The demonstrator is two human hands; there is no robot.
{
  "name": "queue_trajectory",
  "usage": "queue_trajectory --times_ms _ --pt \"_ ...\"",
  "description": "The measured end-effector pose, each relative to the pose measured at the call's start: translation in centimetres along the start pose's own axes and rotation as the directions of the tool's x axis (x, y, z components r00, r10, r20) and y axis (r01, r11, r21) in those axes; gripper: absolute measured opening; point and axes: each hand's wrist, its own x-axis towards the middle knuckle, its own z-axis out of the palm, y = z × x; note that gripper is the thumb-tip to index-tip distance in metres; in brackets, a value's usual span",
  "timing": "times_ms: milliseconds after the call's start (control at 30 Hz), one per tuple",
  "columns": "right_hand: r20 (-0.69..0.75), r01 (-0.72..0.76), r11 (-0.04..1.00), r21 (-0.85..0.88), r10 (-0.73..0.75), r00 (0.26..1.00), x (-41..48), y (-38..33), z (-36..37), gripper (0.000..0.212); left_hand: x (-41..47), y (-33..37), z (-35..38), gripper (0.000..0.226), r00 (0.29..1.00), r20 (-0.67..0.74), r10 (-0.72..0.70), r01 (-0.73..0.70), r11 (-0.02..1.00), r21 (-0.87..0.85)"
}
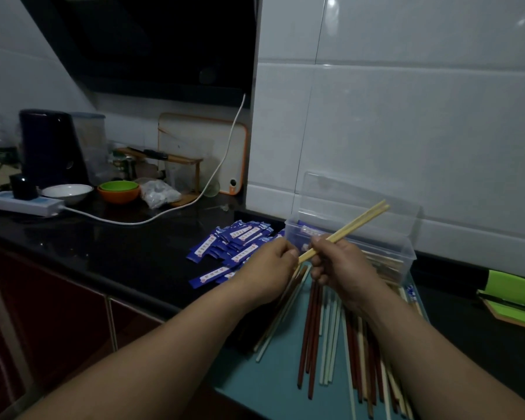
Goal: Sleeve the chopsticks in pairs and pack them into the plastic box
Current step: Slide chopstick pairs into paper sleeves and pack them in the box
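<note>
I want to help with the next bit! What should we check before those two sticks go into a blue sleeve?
1. Two matching chopsticks gripped in the right hand: ok.
2. Their far ends level: ok.
3. Sleeve ready in the left hand: cannot tell, curled fingers hide it.
4. Spare blue sleeves piled on the counter nearby: ok.
5. The plastic box has its lid open: ok.

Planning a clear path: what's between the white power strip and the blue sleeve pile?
In the head view, black countertop, otherwise bare, with the white cable from the power strip curving across it before the sleeve pile.
</note>
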Motion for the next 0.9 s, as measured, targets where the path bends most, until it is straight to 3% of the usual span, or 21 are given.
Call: queue_trajectory --times_ms 67,133,200,267,467,567,733,900 --pt "-0.047 0.023 1.0 0.001 -0.022 0.999 0.1 0.1 0.1 0.019 0.6 -0.6 -1.7 0.014 0.987 -0.154 0.054 -0.015 0.97 0.242" --pt "-0.065 0.029 1.0 0.002 -0.029 0.997 0.1 0.3 -0.1 0.019 1.2 -1.5 -3.6 0.017 0.969 -0.239 0.055 0.081 0.85 0.52" --pt "-0.076 0.026 1.0 0.008 -0.026 0.997 0.2 0.4 -0.2 0.019 1.9 -1.9 -4.8 0.034 0.975 -0.211 -0.075 0.202 0.7 0.685" --pt "-0.076 0.025 1.0 0.0 -0.025 0.997 0.1 0.4 -0.2 0.02 2.3 -2.2 -5.3 0.037 0.968 -0.163 -0.19 0.246 0.612 0.752" --pt "-0.066 0.032 0.999 -0.011 -0.033 0.997 -0.4 0.2 -0.6 0.022 3.3 -3.0 -5.2 0.015 0.973 -0.118 -0.197 0.215 0.597 0.773" --pt "-0.081 0.046 0.999 -0.017 -0.047 0.996 -0.5 0.2 -0.9 0.024 2.7 -2.5 -5.5 0.026 0.986 -0.149 -0.079 0.167 0.597 0.785" --pt "-0.141 0.063 0.997 -0.037 -0.068 0.988 -0.2 0.2 -1.8 0.022 0.5 -2.3 -4.7 0.018 0.995 -0.051 0.082 -0.03 0.764 0.644" --pt "-0.175 0.055 0.996 -0.066 -0.066 0.982 0.0 0.4 -2.2 0.021 0.1 -3.2 -3.6 0.016 0.987 0.085 0.135 -0.16 0.841 0.517"
